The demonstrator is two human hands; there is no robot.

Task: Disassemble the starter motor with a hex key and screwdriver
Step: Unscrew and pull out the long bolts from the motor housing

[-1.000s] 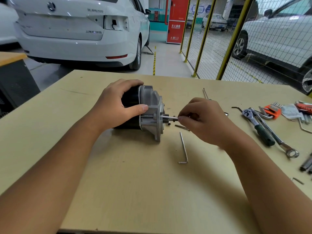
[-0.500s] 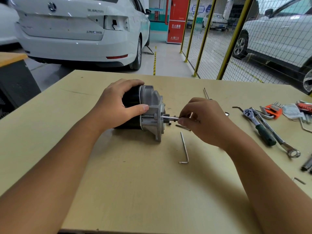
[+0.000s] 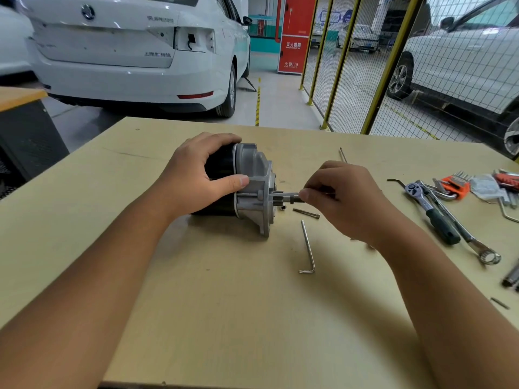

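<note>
The starter motor [image 3: 254, 189] lies on its side in the middle of the wooden table [image 3: 224, 318], black body to the left and grey cast housing to the right. My left hand [image 3: 196, 181] grips the black body, thumb on the housing. My right hand [image 3: 339, 197] pinches the head of a long bolt [image 3: 286, 195] that sticks out of the housing toward the right. A second long bolt [image 3: 306, 213] lies on the table just below it. An L-shaped hex key [image 3: 308, 248] lies in front of the motor.
At the right side of the table lie a ratchet with a green handle [image 3: 434, 211], a combination spanner [image 3: 474, 242], an orange hex key set [image 3: 456, 185] and other small tools. A thin rod [image 3: 342, 155] lies behind my right hand. Parked cars and a yellow mesh fence stand beyond the table.
My right hand has drawn the long bolt slightly further out of the housing to the right. My left hand and the motor have stayed put.
</note>
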